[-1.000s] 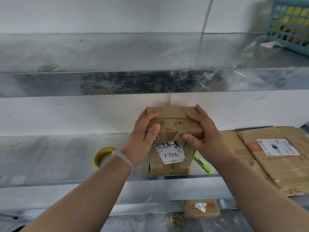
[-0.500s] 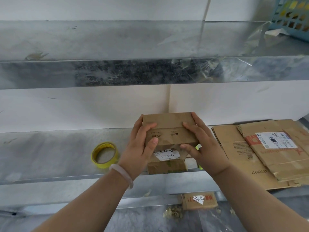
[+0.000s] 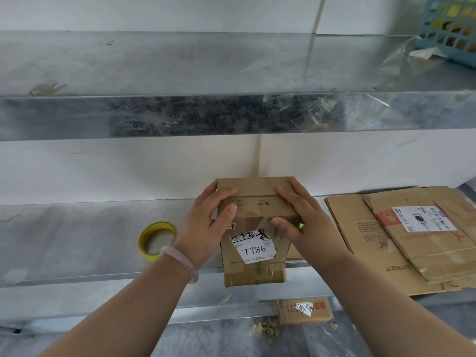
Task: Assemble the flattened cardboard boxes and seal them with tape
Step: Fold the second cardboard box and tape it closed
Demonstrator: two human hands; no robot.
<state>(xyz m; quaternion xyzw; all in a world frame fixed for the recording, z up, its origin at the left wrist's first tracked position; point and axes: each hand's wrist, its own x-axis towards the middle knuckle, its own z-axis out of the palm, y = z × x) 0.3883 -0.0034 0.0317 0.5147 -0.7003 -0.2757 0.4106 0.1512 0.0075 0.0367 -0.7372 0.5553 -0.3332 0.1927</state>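
Cardboard box (image 3: 255,243), upright at the front edge of the shelf (image 3: 77,240), sits clenched round its top by left grip (image 3: 203,222) and right grip (image 3: 306,222); flaps likely need pressing flush, one grip pinning, before fetching the nearby tape roll (image 3: 156,240).

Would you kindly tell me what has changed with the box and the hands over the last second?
The cardboard box had its top tilted toward the camera half a second ago and is now tipped back, so its white label shows plainly again. The left hand and right hand kept gripping its top throughout. The yellow tape roll and flattened cardboard stayed put on the shelf.
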